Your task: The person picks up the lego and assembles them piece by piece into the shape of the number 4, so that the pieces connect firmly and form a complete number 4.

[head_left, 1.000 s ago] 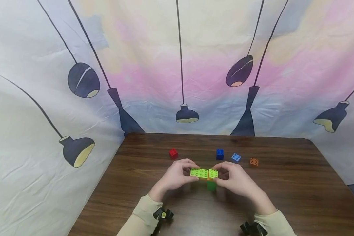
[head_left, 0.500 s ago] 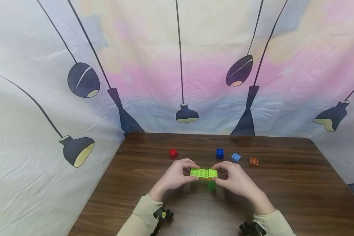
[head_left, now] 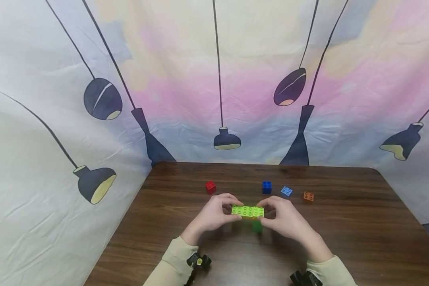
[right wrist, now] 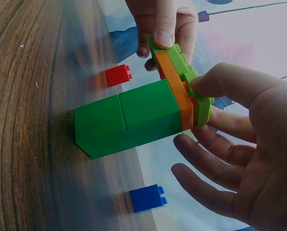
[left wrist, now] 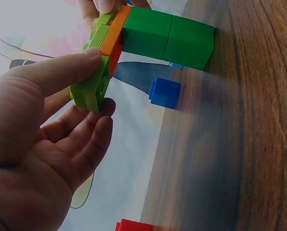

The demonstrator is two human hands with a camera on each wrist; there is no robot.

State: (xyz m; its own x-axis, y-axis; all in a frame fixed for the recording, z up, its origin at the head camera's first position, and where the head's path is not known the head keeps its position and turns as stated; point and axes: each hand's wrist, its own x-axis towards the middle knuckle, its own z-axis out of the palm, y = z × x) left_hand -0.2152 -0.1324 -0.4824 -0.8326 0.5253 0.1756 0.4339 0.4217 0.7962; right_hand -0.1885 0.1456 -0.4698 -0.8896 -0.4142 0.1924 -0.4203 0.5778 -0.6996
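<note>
Two green bricks [right wrist: 150,115] stand stacked on the table, with a flat orange brick [right wrist: 174,91] on top that juts out to the left. Above the orange lie a long lime brick [head_left: 242,211] and a short lime brick [head_left: 258,211], side by side. My left hand [head_left: 214,212] pinches the left end of the long lime brick between thumb and fingers. At the other end, my right hand [head_left: 286,217] pinches the short lime brick, its thumb on the near side. The lower right fingers spread free beside the stack in the right wrist view.
Along the back of the brown table [head_left: 164,186] lie a red brick [head_left: 210,187], a dark blue brick [head_left: 266,187], a light blue brick [head_left: 286,191] and an orange-brown brick [head_left: 308,196]. A cloth printed with lamps [head_left: 227,140] hangs behind the table.
The slim gap between the two lime bricks has narrowed, and the short one now sits more in line with the long one. Both hands keep nearly the same place and grip.
</note>
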